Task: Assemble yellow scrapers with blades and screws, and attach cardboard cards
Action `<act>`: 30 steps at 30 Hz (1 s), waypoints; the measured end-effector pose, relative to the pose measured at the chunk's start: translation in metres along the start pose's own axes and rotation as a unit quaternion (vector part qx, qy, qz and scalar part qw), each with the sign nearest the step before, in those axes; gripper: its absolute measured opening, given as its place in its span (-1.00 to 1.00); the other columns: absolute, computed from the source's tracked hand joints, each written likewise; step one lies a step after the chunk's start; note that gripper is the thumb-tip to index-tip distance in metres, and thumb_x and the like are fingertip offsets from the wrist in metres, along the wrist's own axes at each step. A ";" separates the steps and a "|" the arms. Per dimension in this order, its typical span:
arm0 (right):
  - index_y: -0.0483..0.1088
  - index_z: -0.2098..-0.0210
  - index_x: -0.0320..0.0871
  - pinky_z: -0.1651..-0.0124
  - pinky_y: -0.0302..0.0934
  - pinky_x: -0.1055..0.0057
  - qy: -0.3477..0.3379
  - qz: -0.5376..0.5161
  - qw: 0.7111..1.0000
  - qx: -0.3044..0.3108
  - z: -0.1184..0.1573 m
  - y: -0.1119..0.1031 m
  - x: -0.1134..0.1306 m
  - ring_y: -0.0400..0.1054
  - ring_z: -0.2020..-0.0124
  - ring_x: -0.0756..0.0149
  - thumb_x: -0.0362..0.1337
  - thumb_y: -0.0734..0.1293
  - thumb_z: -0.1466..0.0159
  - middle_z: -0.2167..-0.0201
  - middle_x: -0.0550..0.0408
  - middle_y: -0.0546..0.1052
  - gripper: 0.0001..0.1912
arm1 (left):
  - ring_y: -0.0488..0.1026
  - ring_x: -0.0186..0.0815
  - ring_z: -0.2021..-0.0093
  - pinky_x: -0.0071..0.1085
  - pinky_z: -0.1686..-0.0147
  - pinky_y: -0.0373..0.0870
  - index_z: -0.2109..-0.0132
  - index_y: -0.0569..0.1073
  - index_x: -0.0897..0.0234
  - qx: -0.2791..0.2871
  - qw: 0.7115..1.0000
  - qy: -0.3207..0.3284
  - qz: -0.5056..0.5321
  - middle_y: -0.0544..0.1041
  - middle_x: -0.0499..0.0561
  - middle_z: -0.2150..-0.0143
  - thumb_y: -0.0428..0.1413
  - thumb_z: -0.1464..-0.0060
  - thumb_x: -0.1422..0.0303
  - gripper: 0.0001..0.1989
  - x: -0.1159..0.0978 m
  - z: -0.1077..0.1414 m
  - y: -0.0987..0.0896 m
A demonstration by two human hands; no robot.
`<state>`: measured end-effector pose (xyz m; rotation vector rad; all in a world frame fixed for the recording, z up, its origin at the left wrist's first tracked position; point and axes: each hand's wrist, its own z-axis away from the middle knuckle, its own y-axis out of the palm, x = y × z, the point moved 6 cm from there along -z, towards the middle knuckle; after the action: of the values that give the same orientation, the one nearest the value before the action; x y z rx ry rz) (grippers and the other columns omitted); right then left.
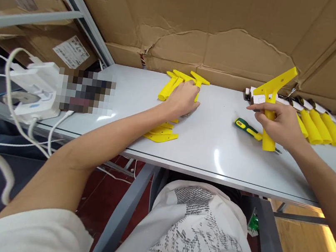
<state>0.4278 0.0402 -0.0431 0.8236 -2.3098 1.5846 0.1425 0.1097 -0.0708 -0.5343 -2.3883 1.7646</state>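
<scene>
In my right hand point(279, 121), closed round its shaft, is a yellow T-shaped scraper handle point(268, 139), held upright with its wide head at the top. A screwdriver point(247, 128) with a green and yellow grip lies just left of it, its tip partly hidden behind the handle. My left hand point(185, 98) is curled over another yellow scraper handle point(198, 79) at the back of the table; its fingertips are partly hidden. Beside that hand lie several similar yellow handles point(166, 88). Flat yellow pieces point(162, 135) lie under my left forearm.
At the right lie several yellow scrapers point(331, 129) in a row with dark and white heads. A white power strip point(38, 94) with cables stands at the left of the white table point(205, 148). Cardboard point(216, 53) lines the back edge.
</scene>
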 end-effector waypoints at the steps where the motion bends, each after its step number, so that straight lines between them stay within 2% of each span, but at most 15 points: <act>1: 0.73 0.07 -0.01 0.13 0.18 0.16 -0.006 0.002 1.000 0.000 0.000 0.000 0.000 0.33 0.34 0.12 -0.26 0.34 -0.29 0.43 0.01 0.51 -0.66 | 0.50 0.18 -0.11 0.09 -0.16 0.46 -0.05 0.61 0.36 0.002 1.000 -0.002 0.005 0.54 0.30 -0.06 0.23 -0.23 0.30 -0.69 0.001 -0.001 0.000; 5: 0.72 0.07 0.02 0.16 0.17 0.17 -0.025 0.002 1.000 0.000 0.001 0.002 0.000 0.31 0.35 0.14 -0.25 0.32 -0.30 0.33 -0.01 0.55 -0.66 | 0.35 0.33 -0.34 0.21 -0.32 0.31 -0.29 0.51 0.32 -0.016 0.999 -0.036 0.007 0.50 0.36 -0.23 0.16 -0.29 0.03 -0.42 0.022 -0.010 -0.006; 8: 0.72 0.09 0.00 0.14 0.19 0.16 -0.026 0.003 1.000 -0.003 0.001 0.002 0.000 0.31 0.37 0.13 -0.26 0.31 -0.30 0.37 -0.01 0.52 -0.66 | 0.13 0.48 -0.49 0.34 -0.41 0.12 -0.47 0.33 0.35 -0.020 0.995 -0.094 -0.002 0.29 0.47 -0.46 0.12 -0.26 -0.18 -0.12 0.055 -0.019 -0.009; 10: 0.72 0.10 0.00 0.12 0.21 0.14 -0.034 -0.001 0.999 -0.005 0.001 0.002 0.002 0.32 0.36 0.14 -0.27 0.31 -0.29 0.34 -0.01 0.54 -0.66 | 0.13 0.47 -0.51 0.33 -0.41 0.16 -0.54 0.24 0.33 0.026 0.991 -0.132 0.019 0.23 0.48 -0.52 0.03 -0.27 -0.30 -0.02 0.076 -0.024 -0.002; 12: 0.72 0.12 0.02 0.10 0.23 0.12 -0.038 0.001 0.999 -0.003 0.001 0.002 0.004 0.35 0.33 0.12 -0.27 0.31 -0.27 0.30 -0.01 0.57 -0.66 | 0.20 0.37 -0.51 0.20 -0.43 0.20 -0.54 0.24 0.36 0.080 0.985 -0.144 0.047 0.26 0.45 -0.53 -0.11 -0.31 -0.34 0.00 0.088 -0.028 0.009; 14: 0.72 0.13 0.05 0.09 0.25 0.10 -0.037 0.007 0.999 0.000 0.001 0.002 0.006 0.37 0.30 0.10 -0.26 0.31 -0.26 0.27 -0.01 0.59 -0.67 | 0.24 0.29 -0.50 0.11 -0.45 0.21 -0.53 0.25 0.39 0.103 0.985 -0.123 0.059 0.28 0.41 -0.53 -0.19 -0.32 -0.35 0.01 0.087 -0.030 0.018; 18: 0.71 0.14 0.05 0.09 0.27 0.08 -0.040 0.018 0.999 0.003 0.002 0.003 0.009 0.41 0.28 0.07 -0.24 0.32 -0.26 0.25 -0.02 0.60 -0.69 | 0.13 0.34 -0.56 0.18 -0.48 0.14 -0.59 0.15 0.42 0.096 0.991 -0.079 0.046 0.20 0.43 -0.58 -0.18 -0.26 -0.42 0.13 0.069 -0.031 0.028; 24: 0.71 0.14 0.05 0.12 0.25 0.12 -0.051 0.022 0.998 0.024 0.002 0.010 0.009 0.38 0.34 0.11 -0.22 0.32 -0.27 0.37 0.00 0.56 -0.69 | 0.03 0.39 -0.60 0.25 -0.49 0.09 -0.55 0.21 0.50 0.061 0.993 -0.084 0.051 0.15 0.54 -0.57 -0.25 -0.32 -0.40 0.11 0.054 -0.031 0.027; 26: 0.71 0.14 0.05 0.12 0.24 0.13 -0.051 0.023 0.998 0.026 0.003 0.010 0.008 0.37 0.35 0.11 -0.21 0.32 -0.27 0.39 0.01 0.55 -0.70 | -0.11 0.33 -0.65 0.26 -0.53 0.01 -0.58 0.18 0.42 0.064 0.994 -0.069 0.053 0.08 0.49 -0.61 -0.26 -0.35 -0.36 0.05 0.053 -0.030 0.024; 30: 0.71 0.12 0.05 0.12 0.23 0.12 -0.046 0.029 0.998 0.028 0.003 0.010 0.006 0.37 0.35 0.10 -0.22 0.30 -0.29 0.39 0.00 0.55 -0.67 | -0.38 0.28 -0.69 0.31 -0.57 -0.22 -0.61 0.14 0.09 0.087 0.995 0.011 0.047 -0.15 0.24 -0.70 -0.17 -0.39 -0.30 -0.12 0.044 -0.025 0.017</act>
<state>0.4177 0.0386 -0.0496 0.8678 -2.3833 1.6757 0.1129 0.1522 -0.0842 -0.6491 -2.2019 1.9716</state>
